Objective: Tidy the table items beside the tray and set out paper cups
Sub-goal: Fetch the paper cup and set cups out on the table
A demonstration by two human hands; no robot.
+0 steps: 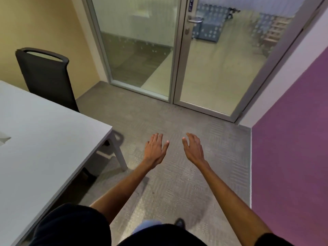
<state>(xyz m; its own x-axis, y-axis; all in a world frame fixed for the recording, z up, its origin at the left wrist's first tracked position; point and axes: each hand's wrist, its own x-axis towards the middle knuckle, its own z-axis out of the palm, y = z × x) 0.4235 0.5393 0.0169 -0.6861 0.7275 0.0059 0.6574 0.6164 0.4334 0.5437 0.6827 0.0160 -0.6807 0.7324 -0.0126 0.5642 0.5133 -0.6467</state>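
Head view, looking forward and down. The left hand [154, 150] and the right hand [193, 150] are stretched out in front of the body on bare forearms, held side by side and apart from each other above the grey textured carpet [177, 114]. Both hands are seen from the back, with fingers extended and loosely spread and thumbs turned inward toward one another. Neither hand grips or touches anything.

The pale grey rectangular table [44, 139] occupies the left of the field, its near corner just left of the left forearm. One slanted grey metal table leg [119, 154] shows under that corner. A small, indistinct grey shape [4, 139] lies on the tabletop at the left border of the view; what it is cannot be told. The position of the tray and paper cups cannot be told from this view.

A black high-backed office chair [46, 77] stands at the far end of the table, against the yellow wall [44, 23]. Straight ahead is a fixed glass panel in a grey metal frame [138, 50], and to its right a glass door [221, 68] with a silver lever handle [195, 20]. A purple wall [292, 139] runs along the right side. At the bottom edge are the person's dark clothing [71, 226] and the toe of a dark shoe [179, 223] on the carpet.
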